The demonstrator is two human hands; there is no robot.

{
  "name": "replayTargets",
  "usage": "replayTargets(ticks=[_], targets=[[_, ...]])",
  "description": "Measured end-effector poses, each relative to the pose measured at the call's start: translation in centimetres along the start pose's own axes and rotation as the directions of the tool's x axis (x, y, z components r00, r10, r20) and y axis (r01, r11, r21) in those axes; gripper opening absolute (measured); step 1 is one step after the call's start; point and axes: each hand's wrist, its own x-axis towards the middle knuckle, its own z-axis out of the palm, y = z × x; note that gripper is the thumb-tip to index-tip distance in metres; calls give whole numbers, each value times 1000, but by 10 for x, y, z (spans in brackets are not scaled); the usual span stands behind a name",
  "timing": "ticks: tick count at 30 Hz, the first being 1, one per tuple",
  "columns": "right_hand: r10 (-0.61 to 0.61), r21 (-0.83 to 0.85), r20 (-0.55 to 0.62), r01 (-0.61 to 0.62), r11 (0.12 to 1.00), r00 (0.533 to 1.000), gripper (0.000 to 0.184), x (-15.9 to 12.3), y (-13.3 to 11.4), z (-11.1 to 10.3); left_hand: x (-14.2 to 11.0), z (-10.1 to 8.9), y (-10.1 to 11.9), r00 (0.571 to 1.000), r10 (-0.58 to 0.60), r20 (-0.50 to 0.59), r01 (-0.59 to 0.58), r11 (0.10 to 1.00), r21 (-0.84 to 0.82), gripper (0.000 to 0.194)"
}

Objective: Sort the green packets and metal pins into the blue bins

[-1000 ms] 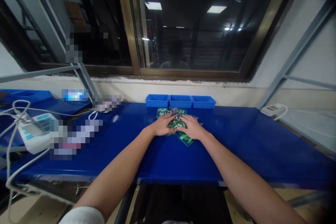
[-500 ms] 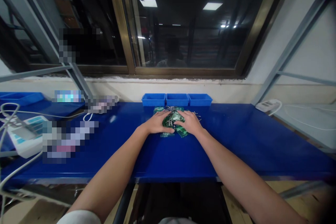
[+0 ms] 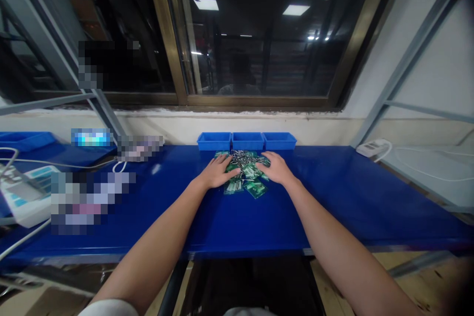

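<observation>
1. Sitting far to the left of the pile [image 3: 252,172], a blue tray [image 3: 25,141] is partly cut off at the edge of view.
2. Well left of the pile and a little nearer the person stands a white device [image 3: 31,205] with blue markings; a white cord [image 3: 27,239] runs beside it. Some blurred items [image 3: 92,202] lie between this device and the pile, too masked to name.
3. At the pile's left edge rests the left hand [image 3: 216,172], palm down, its thumb spread well apart from the fingers and reaching over the pile's near left part.
4. The pile itself is on the blue table [image 3: 244,227], between the two hands: flat green packets [image 3: 256,188] lie under and around a scatter of thin, shiny metal pieces [image 3: 242,158].
5. Just beyond the pile, three blue bins [image 3: 247,141] stand side by side in a row; a dark window [image 3: 266,49] rises behind them.
6. At the pile's right edge is the right hand [image 3: 276,169], loosely curved, thumb and fingers apart, its thumb at the packets.
7. Far right of the pile, a white power strip [image 3: 371,147] lies near the table's back corner.
</observation>
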Motion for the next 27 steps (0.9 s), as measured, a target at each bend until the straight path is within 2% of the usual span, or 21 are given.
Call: replayTargets(ticks=[2,5,9,12,15,17,20,23,27], targets=[[-34,-27,113,37,999,993,74,-3,-5,1,3,4,0,999,-39,-3,39,999,8,77],[-74,-45,266,89,995,961,67,-8,-17,5,7,10,2,996,-85,-25,86,996,31,73],[-78,-88,349,115,989,934,64,-10,-27,10,10,14,5,991,-127,-38,128,991,32,77],[-72,-91,333,108,990,940,67,-9,-27,11,11,14,7,993,-121,-14,121,992,22,79],[-30,-115,274,63,991,961,78,-8,-24,13,8,12,10,994,-104,-17,104,994,15,83],[12,-144,267,27,989,964,83,-7,-23,14,6,11,13,998,-66,-17,67,998,19,87],[30,-184,276,22,983,961,80,-7,-24,17,2,8,17,1000,20,-23,-18,997,72,93],[-27,-192,217,70,979,976,72,-7,-25,19,3,4,19,994,96,-59,-88,989,119,96],[-125,-140,114,140,980,986,60,-7,-27,19,15,-4,18,988,137,-73,-128,986,109,98]])
